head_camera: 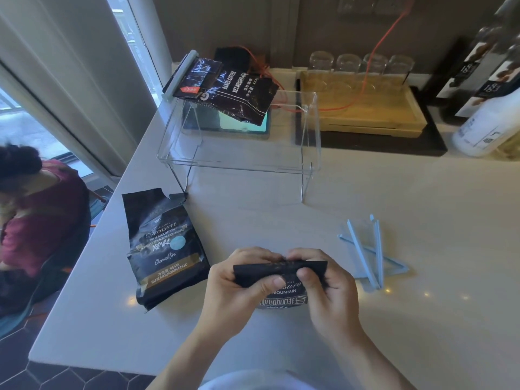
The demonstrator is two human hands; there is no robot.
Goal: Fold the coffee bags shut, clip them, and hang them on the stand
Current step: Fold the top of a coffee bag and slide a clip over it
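Head view, looking down on a pale counter (365, 319). Near centre: left hand (233, 288) and right hand (327, 285) both clamped on the folded-over top of a black coffee bag (281, 273), thumbs pressed on the near face, fingers curled over the far edge. Legible below the fold: "...SURE", "MOUNTAIN" and a row of large Chinese characters, partly hidden by the hands.

Left of the hands, lying flat and apart from them: second black bag (164, 249), top torn open and unfolded. Printed on it: "ORIGINAL Treasure", "BLUE MOUNTAIN", a pale blue round sticker, "Charcoal fire", and a gold band reading "454" with Chinese text and "BLUE MOUNTAIN FOOD".

Right of the hands, well apart: loose heap of pale blue sealing clips (371, 254), crossed over one another.

Farther back, centre: clear acrylic stand (242, 142). Hung at its far left corner, tilted: third dark bag (225, 91) with a pale clip (180, 76) across its top. Readable sideways: "BAKED COFFEE", "NET WEIGHT: 454", a small red tag.

Far right: wooden tray (365, 114) with upturned glasses (360, 63) behind it, an orange cable draped across; dark bottles (484, 68) labelled "183"; white bottle (486, 128) with unreadable small print.

Far left, below counter level: seated person in a maroon top (42, 220).
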